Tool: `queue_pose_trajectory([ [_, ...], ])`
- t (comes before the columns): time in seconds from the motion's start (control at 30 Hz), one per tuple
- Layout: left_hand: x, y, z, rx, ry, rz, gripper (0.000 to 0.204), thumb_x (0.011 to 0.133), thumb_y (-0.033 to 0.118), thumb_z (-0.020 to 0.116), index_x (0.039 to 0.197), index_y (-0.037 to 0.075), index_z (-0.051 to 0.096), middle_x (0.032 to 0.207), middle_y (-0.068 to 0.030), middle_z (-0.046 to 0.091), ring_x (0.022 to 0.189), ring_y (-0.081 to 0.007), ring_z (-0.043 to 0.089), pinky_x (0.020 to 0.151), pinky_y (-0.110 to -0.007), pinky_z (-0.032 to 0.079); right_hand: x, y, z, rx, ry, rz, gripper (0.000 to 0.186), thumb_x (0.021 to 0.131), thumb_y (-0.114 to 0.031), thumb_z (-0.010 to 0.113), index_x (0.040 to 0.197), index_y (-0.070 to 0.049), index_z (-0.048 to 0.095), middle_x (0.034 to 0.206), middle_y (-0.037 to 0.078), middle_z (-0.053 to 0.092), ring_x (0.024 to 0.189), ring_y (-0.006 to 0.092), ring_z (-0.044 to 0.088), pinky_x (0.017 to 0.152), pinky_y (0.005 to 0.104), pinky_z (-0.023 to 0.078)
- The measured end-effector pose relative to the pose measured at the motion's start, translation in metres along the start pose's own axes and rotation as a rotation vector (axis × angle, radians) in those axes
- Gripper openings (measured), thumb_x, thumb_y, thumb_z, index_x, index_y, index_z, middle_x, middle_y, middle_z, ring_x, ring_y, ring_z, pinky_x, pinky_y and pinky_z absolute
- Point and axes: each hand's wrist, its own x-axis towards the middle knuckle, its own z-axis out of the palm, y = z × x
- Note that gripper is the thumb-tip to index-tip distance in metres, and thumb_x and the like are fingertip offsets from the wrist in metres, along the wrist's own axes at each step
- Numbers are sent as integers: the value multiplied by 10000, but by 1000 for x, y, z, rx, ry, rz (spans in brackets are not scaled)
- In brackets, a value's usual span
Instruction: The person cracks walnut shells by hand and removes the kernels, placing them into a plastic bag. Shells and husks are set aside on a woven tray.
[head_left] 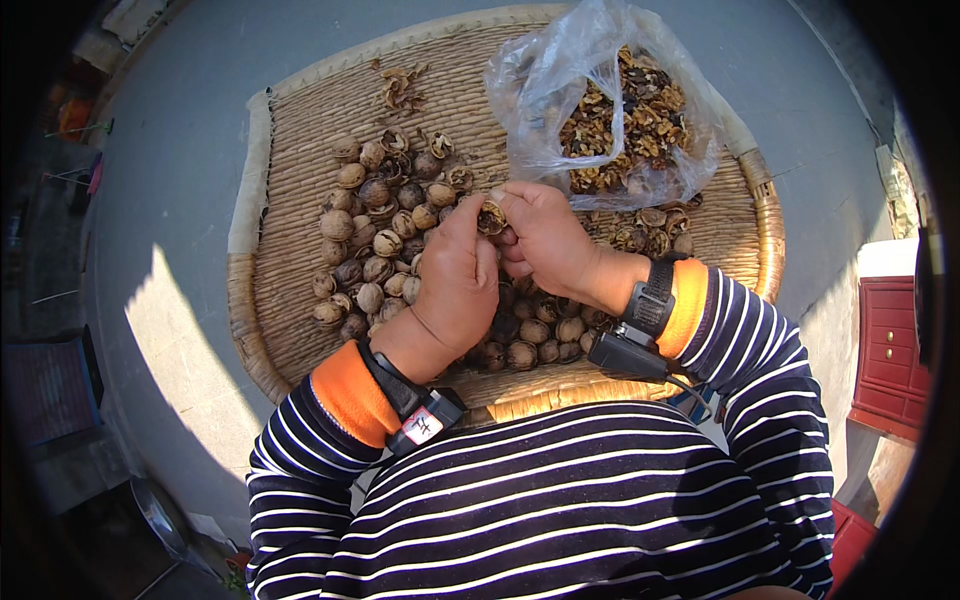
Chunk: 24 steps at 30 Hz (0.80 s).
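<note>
Between the fingertips of both hands is a cracked walnut [490,217], its broken inside facing up. My left hand [455,275] grips it from the left with thumb and fingers closed. From the right, my right hand [552,240] pinches the same walnut. Below and to the left of the hands, a heap of whole walnuts [337,225] covers the woven straw mat [310,110]. Beyond my right hand lies a clear plastic bag [540,130], its mouth open over many walnut kernels [640,130].
Walnut shell pieces [402,88] lie near the mat's far left. More shells [650,225] are to the right, below the bag. Grey floor [190,150] surrounds the mat. A red cabinet [888,340] stands at the right edge, and a metal basin [160,515] at the lower left.
</note>
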Motion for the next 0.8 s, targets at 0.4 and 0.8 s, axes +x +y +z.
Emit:
queue_pose_trajectory([
  [0.4,7,-1,-9,-699,-244,-493,470,891,-33,395,1359,13,399,942,-75,583,662,-125,557,622,-252,474,2,-14,-11,-42,-31,2,175,990,-198,443,943,-55,533,694,35,487,475,75,367,400,209,297],
  [0.8,17,-5,-18,-1099,-295,-690,394,938,37,410,1332,24,429,981,-162,623,727,-220,626,703,-342,537,-1,-20,-18,-148,-36,-22,171,966,-197,485,900,-53,550,647,11,502,441,59,381,377,204,287],
])
